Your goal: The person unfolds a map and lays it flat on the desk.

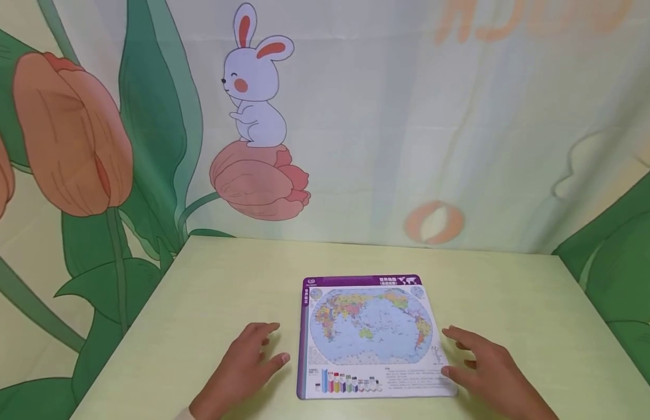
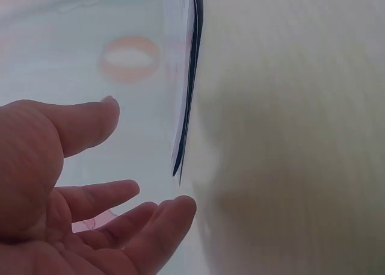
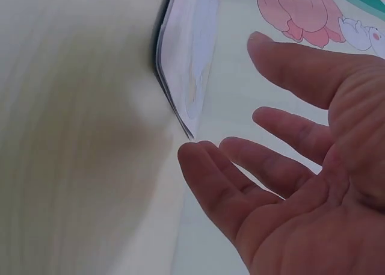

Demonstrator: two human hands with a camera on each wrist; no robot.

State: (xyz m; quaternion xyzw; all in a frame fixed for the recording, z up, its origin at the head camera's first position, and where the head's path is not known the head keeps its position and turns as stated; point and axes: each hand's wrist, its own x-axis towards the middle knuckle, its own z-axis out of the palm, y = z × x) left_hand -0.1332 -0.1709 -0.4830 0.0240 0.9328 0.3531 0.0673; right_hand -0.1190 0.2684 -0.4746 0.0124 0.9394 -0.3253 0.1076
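Observation:
A flat, thin world map board (image 1: 374, 344) with rounded corners and a purple top and left border lies on the table in the head view. To its left, my left hand (image 1: 246, 361) hovers with fingers loosely extended, a small gap from the edge. On the other side my right hand (image 1: 488, 364) has its fingers spread toward the board's right edge; contact is hard to tell there. Both wrist views show the board's thin edge, in the left wrist view (image 2: 189, 82) and the right wrist view (image 3: 180, 64), beyond the fingertips. Neither hand holds anything.
The board rests on a pale yellow-green table (image 1: 225, 291). Behind the table's back edge hangs a curtain (image 1: 356, 146) printed with a white rabbit, tulips and green leaves.

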